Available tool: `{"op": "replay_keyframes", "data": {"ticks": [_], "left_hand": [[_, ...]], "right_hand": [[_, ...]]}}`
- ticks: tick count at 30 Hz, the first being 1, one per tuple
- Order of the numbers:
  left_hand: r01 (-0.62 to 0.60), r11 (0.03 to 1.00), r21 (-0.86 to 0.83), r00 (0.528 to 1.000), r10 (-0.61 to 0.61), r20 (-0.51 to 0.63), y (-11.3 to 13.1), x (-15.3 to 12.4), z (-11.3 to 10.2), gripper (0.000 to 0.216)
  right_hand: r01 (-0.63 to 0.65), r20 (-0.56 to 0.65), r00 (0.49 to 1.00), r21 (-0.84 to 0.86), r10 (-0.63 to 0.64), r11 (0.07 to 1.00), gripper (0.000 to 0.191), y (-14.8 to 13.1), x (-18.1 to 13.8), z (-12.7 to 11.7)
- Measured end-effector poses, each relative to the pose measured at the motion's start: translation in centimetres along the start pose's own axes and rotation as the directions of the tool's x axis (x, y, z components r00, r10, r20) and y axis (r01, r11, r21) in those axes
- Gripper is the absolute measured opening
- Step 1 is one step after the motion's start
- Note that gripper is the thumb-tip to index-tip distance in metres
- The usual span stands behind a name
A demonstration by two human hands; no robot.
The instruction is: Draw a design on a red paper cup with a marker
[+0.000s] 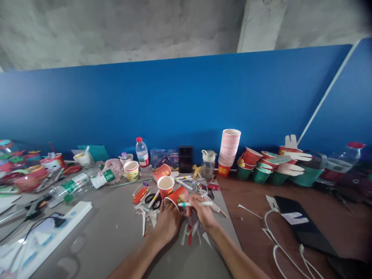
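A red paper cup (180, 194) lies tilted in my left hand (170, 221), its white mouth turned toward me; the fingers reach in at the rim. My right hand (202, 214) is closed around a white marker (186, 204) with a green band, its left end at the cup's side. Just behind stands another red paper cup (166, 186), upright, and a third red cup (161, 173) lies on its side. Black scissors (153, 200) and a yellow-white marker (154, 198) are left of my hands. Paper scraps (142, 217) are strewn around them.
A tall stack of paper cups (229, 151) stands behind on the right, near a glass jar (208, 164) and green cups (261, 173). Plastic bottles (72, 186) and a power strip (58, 232) lie left. A black tablet-like device (302, 223) with white cables is right.
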State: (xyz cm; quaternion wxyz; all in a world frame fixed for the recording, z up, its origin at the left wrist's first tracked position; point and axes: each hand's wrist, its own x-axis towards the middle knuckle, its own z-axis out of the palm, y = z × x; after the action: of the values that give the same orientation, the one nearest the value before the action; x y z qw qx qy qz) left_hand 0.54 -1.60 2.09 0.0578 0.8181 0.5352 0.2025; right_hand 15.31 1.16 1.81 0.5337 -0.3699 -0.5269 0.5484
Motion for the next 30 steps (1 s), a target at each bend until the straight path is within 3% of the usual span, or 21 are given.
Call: {"op": "replay_keyframes", "data": {"ticks": [2,6,16,21,26,27,30], "left_hand": [[-0.01,1.0,-0.025,1.0,0.01,-0.002,0.0,0.0,0.0,0.028],[0.003,1.0,-0.025,1.0,-0.003,0.023,0.1,0.0,-0.1,0.026],[-0.086,0.994,0.06,0.994,0.082,0.076,-0.1,-0.1,0.4,0.027],[-0.073,0.992,0.098,0.994,0.065,0.089,0.2,-0.2,0.3,0.03],[-0.103,0.99,0.098,0.991,0.093,0.097,0.2,-0.3,0.3,0.026],[-0.096,0.99,0.104,0.991,0.086,0.098,0.2,-0.3,0.3,0.026],[-0.076,0.988,0.135,0.991,0.06,0.116,0.1,-0.4,0.4,0.033]], "right_hand": [[-0.008,0.013,1.0,-0.003,0.008,1.0,0.023,0.0,0.0,0.0],[0.046,-0.116,0.992,-0.085,-0.056,0.995,0.021,-0.2,0.1,-0.3],[0.019,-0.007,1.0,0.003,-0.019,1.0,0.021,-0.2,0.0,-0.2],[0.053,-0.231,0.971,-0.033,-0.06,0.998,0.022,0.2,0.3,-0.9],[0.015,0.032,0.999,-0.009,-0.015,1.0,0.021,0.2,0.1,-0.6],[0.015,0.021,1.0,-0.022,-0.014,1.0,0.021,0.2,0.2,-0.6],[0.049,-0.201,0.977,-0.13,-0.075,0.99,0.02,0.3,0.5,-1.1]]}}
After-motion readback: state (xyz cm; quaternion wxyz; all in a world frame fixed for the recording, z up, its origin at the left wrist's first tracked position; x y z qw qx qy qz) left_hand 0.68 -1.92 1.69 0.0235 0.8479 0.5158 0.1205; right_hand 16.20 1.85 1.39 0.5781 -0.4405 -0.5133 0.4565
